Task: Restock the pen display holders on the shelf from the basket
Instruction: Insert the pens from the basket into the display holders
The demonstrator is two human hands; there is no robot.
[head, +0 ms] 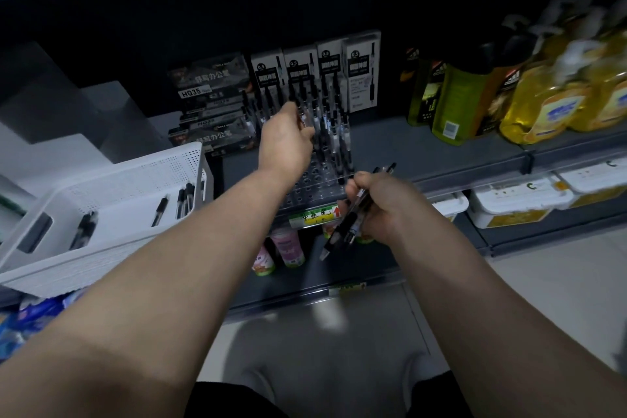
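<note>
Reaches the left hand (285, 142) into the clear perforated pen display holder (305, 187) on the dark grey shelf (424, 146), fingers (292, 110) among its upright black pens (334, 132); cannot tell whether grasping one. Grips a bundle of black pens (341, 231) in the right hand (380, 204), fingers clenched around it, just near of the holder. Lying in the white perforated plastic basket (135, 173) at left: a few loose black pens (159, 210).

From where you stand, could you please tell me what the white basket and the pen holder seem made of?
The white perforated basket looks like matte moulded plastic, given its fine hole grid. The clear tiered pen holder seems glossy acrylic: see-through, with glinting holes.
</note>
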